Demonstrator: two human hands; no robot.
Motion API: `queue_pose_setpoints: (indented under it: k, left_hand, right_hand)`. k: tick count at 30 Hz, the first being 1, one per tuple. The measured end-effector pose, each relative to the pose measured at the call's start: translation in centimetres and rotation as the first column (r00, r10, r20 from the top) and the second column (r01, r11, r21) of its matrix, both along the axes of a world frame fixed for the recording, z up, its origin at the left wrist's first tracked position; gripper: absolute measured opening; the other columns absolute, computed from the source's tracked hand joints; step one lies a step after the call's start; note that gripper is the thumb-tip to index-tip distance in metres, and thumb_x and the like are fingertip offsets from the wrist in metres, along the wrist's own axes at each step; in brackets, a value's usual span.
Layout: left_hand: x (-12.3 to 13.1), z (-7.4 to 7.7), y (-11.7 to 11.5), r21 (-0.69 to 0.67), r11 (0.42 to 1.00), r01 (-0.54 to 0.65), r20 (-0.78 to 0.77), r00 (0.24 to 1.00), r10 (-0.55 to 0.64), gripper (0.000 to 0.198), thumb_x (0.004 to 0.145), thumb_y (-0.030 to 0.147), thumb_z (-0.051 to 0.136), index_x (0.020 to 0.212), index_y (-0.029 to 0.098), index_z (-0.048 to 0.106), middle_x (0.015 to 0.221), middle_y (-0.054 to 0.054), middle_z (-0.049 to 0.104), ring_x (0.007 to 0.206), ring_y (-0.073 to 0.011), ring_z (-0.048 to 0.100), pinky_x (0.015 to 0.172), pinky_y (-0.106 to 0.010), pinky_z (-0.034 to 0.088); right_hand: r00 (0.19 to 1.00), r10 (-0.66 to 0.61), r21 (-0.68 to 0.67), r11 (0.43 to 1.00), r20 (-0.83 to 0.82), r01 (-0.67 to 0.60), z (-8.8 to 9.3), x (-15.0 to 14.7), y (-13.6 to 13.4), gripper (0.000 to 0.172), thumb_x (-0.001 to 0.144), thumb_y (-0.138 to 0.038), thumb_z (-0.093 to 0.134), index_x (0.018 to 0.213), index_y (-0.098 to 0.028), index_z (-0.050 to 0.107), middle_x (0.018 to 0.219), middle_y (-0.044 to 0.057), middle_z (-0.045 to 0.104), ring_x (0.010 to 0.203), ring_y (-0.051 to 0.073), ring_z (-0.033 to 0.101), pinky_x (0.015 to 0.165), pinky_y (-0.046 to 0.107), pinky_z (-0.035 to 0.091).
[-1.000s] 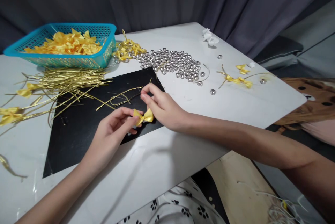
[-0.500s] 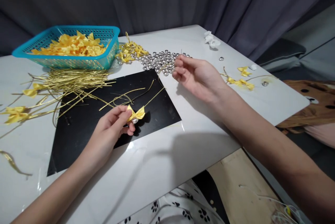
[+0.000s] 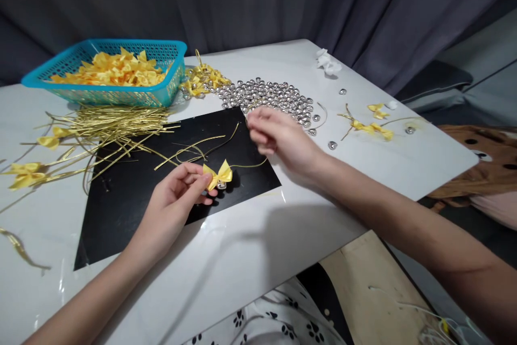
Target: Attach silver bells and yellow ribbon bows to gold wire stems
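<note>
On my feed the left hand (image 3: 177,191) has the yellow bow (image 3: 220,174) pinched by its left wing between thumb and fingers, just below the middle of the frame. I judge the bow to be held a little above the black mat (image 3: 133,221), since a dark shadow falls just beside its right wing. Its long axis runs roughly left to right across the picture, and a silver bead (image 3: 221,185) sits right under its knot. The relation I keep my eye on is the line from bow to right hand (image 3: 283,138): a thin gold cord (image 3: 248,166) leaves the bow's right side, sags in a shallow curve and reaches the space just under the right hand's curled fingers. Those fingers are drawn together, but I cannot tell from here whether they grip the cord or close on nothing. The left hand is plainly the nearer, touching the bow; the right hand is apart from it, up and to the right, in front of the bead pile (image 3: 274,92). From the right hand, then, I read the bow as lying down and to the left, its right wing facing that side
</note>
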State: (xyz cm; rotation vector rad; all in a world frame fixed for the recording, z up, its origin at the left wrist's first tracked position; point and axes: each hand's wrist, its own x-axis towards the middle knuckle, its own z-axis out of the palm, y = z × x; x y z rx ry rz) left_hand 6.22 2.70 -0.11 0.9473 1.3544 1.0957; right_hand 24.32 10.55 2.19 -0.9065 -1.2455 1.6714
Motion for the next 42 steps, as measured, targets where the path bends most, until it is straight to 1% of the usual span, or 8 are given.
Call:
queue_pose_setpoints:
  k: [3, 8, 14, 21, 25, 29, 33, 42]
  left_hand:
    - [-0.1, 0.0, 0.0, 0.006, 1.000, 0.001, 0.016, 1.000, -0.001, 0.028, 0.066, 0.038, 0.078, 0.077, 0.018, 0.060, 0.069, 0.005, 0.065, 0.061, -0.0075, 0.062, 0.053, -0.012, 0.050]
    - [-0.2, 0.4, 0.0, -0.010, 1.000, -0.020, 0.061, 0.998, 0.020, 0.029, 0.064, 0.037, 0.080, 0.076, 0.018, 0.061, 0.066, 0.005, 0.066, 0.060, -0.0066, 0.061, 0.054, -0.011, 0.051]
    - [-0.2, 0.4, 0.2, -0.038, 0.999, -0.022, 0.107, 0.994, 0.026, 0.031, 0.059, 0.032, 0.083, 0.077, 0.019, 0.062, 0.064, 0.006, 0.068, 0.060, -0.0066, 0.063, 0.057, -0.010, 0.051]
    - [-0.6, 0.2, -0.2, -0.006, 0.989, 0.149, 0.013, 0.989, -0.149, 0.032, 0.067, 0.032, 0.078, 0.094, 0.022, 0.064, 0.068, 0.005, 0.068, 0.060, -0.0067, 0.061, 0.056, -0.011, 0.049]
    - [-0.5, 0.1, -0.2, -0.009, 0.998, 0.064, -0.058, 0.996, -0.065, 0.025, 0.070, 0.035, 0.076, 0.088, 0.021, 0.068, 0.069, 0.004, 0.068, 0.059, -0.0054, 0.059, 0.054, -0.009, 0.047]
    - [-0.4, 0.5, 0.2, -0.045, 0.999, 0.020, 0.090, 0.996, -0.015, 0.028, 0.061, 0.034, 0.082, 0.081, 0.020, 0.068, 0.058, 0.006, 0.063, 0.050, -0.0039, 0.054, 0.049, -0.009, 0.045]
    - [-0.5, 0.7, 0.3, -0.024, 0.998, 0.051, 0.156, 0.987, -0.046, 0.026, 0.064, 0.033, 0.081, 0.085, 0.023, 0.068, 0.058, 0.006, 0.062, 0.049, -0.0043, 0.053, 0.049, -0.010, 0.045]
    - [-0.3, 0.1, -0.3, 0.007, 1.000, -0.018, -0.062, 0.998, 0.019, 0.021, 0.069, 0.038, 0.076, 0.084, 0.023, 0.073, 0.081, 0.002, 0.068, 0.074, -0.0098, 0.058, 0.059, -0.012, 0.049]
  right_hand:
    - [0.978, 0.188, -0.112, 0.978, 0.088, -0.178, -0.9, -1.1, -1.4, 0.023, 0.082, -0.030, 0.061, 0.072, -0.017, 0.044, 0.052, -0.010, 0.033, 0.043, 0.003, 0.020, 0.040, 0.019, 0.011]
    - [0.906, 0.350, -0.113, 0.937, 0.239, -0.332, -1.8, -1.7, -2.3, 0.033, 0.066, -0.036, 0.077, 0.077, -0.014, 0.055, 0.055, -0.009, 0.036, 0.048, 0.003, 0.025, 0.043, 0.021, 0.014]
    - [0.912, 0.296, -0.028, 0.953, 0.283, -0.301, -2.1, -1.6, -2.1, 0.028, 0.073, -0.034, 0.074, 0.081, -0.011, 0.061, 0.055, -0.009, 0.033, 0.051, 0.004, 0.025, 0.046, 0.022, 0.015]
    - [0.914, 0.309, -0.050, 0.951, 0.265, -0.306, -2.0, -1.5, -1.8, 0.030, 0.073, -0.038, 0.072, 0.079, -0.011, 0.059, 0.053, -0.009, 0.037, 0.047, 0.003, 0.027, 0.044, 0.021, 0.013]
    - [0.904, 0.354, -0.070, 0.935, 0.240, -0.347, -1.8, -1.4, -1.8, 0.030, 0.074, -0.039, 0.070, 0.080, -0.012, 0.059, 0.053, -0.009, 0.038, 0.046, 0.003, 0.025, 0.043, 0.020, 0.012]
    - [0.885, 0.411, -0.102, 0.911, 0.217, -0.399, -1.7, -1.2, -1.8, 0.030, 0.073, -0.038, 0.072, 0.083, -0.012, 0.060, 0.053, -0.009, 0.036, 0.046, 0.003, 0.025, 0.042, 0.020, 0.014]
    - [0.880, 0.421, -0.008, 0.903, 0.220, -0.430, -2.0, -1.2, -1.7, 0.031, 0.073, -0.038, 0.072, 0.086, -0.012, 0.060, 0.055, -0.009, 0.033, 0.049, 0.004, 0.028, 0.045, 0.020, 0.017]
    - [0.894, 0.349, 0.008, 0.931, 0.281, -0.365, -2.4, -1.5, -1.9, 0.027, 0.076, -0.035, 0.070, 0.080, -0.012, 0.057, 0.053, -0.010, 0.035, 0.048, 0.004, 0.026, 0.045, 0.021, 0.016]
